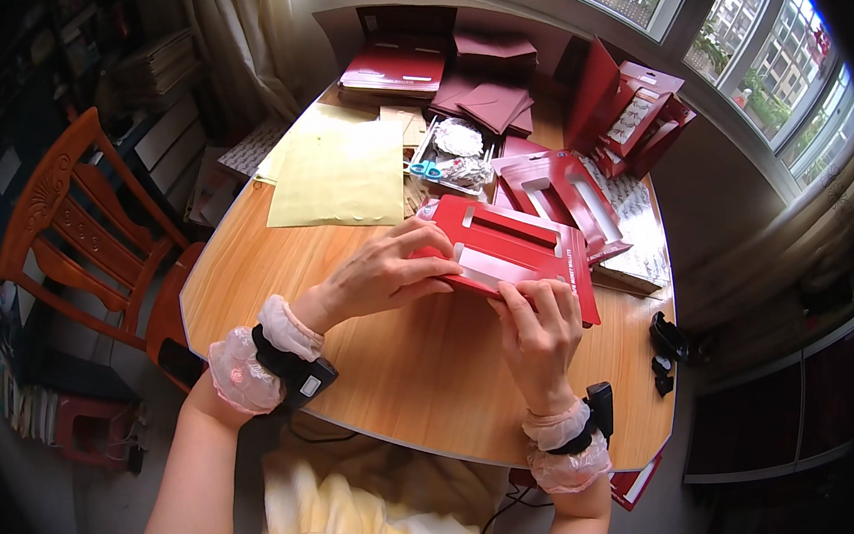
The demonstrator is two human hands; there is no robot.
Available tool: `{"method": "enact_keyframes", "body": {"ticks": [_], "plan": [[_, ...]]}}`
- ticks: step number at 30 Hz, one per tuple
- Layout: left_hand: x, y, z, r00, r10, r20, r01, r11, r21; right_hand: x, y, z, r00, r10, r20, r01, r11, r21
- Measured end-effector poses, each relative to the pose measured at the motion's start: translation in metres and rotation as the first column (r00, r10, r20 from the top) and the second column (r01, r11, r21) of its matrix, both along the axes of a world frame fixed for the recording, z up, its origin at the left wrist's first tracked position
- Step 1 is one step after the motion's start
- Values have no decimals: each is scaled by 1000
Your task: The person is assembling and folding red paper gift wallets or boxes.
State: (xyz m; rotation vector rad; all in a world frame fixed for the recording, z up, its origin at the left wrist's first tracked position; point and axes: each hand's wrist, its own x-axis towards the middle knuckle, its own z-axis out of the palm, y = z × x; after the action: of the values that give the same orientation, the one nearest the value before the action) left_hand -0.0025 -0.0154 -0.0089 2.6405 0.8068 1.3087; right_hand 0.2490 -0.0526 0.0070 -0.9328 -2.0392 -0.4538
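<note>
Head view: L hand [399, 265] & R hand [541, 321] pinch flat, glossy-red windowed cardboard pkg. [509, 250], prob. light, bendable, best edge-held.

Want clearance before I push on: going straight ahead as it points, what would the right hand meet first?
The red windowed card, whose near edge the right hand already grips; what it would meet beyond is unclear, as depth is hard to judge.

Daylight comes through the window [792, 70] at upper right. A curtain [232, 36] hangs at upper left; a wooden chair [99, 226] stands at left, above grey floor [161, 437].
</note>
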Motion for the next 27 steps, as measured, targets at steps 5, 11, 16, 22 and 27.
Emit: {"method": "enact_keyframes", "body": {"ticks": [5, 11, 16, 22, 27], "plan": [[-2, 2, 0, 1000, -18, -2, 18, 999, 27, 1, 0, -1, 1000, 5, 4, -5, 1000, -4], [0, 0, 3, 1000, -17, 14, 17, 1000, 19, 2, -2, 2, 1000, 10, 6, -10, 1000, 17], [-11, 6, 3, 953, 56, 299, -15, 991, -135, 2, -2, 1, 1000, 20, 5, -20, 1000, 13], [-43, 43, -18, 582, 495, 645, 41, 774, -632, 11, -1, 1, 987, 149, 57, -150, 988, 22], [-61, 50, -32, 615, 624, 482, 222, 449, -866, 9, -5, 4, 970, 221, 99, -227, 973, 51]]}}
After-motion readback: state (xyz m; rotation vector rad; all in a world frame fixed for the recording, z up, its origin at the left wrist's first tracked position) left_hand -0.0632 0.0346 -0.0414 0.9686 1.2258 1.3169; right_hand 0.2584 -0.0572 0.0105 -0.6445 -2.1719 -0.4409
